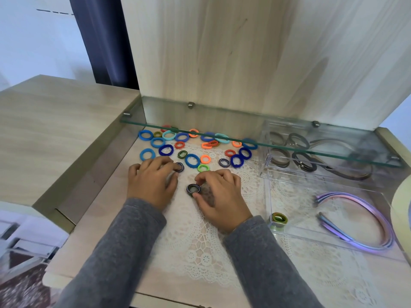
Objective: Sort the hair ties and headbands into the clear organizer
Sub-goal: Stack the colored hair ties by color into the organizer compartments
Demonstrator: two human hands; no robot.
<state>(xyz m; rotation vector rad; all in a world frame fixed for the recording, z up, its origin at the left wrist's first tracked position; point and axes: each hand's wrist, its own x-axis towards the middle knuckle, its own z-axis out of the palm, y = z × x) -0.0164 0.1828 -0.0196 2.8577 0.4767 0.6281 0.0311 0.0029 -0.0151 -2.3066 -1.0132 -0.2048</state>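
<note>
Several hair ties in blue, orange, green and dark striped colours lie scattered on a lace mat under a glass shelf. My right hand pinches a dark striped hair tie just above the mat. My left hand lies palm down, its fingertips touching another dark striped tie. The clear organizer stands to the right. Its near compartment holds iridescent purple headbands and a green tie. Its far compartments hold dark ties and dark headbands.
A glass shelf on metal pegs overhangs the far ties and the organizer's back. A wooden back panel rises behind. A raised wooden side surface borders the left. A pale curved object sits at the right edge.
</note>
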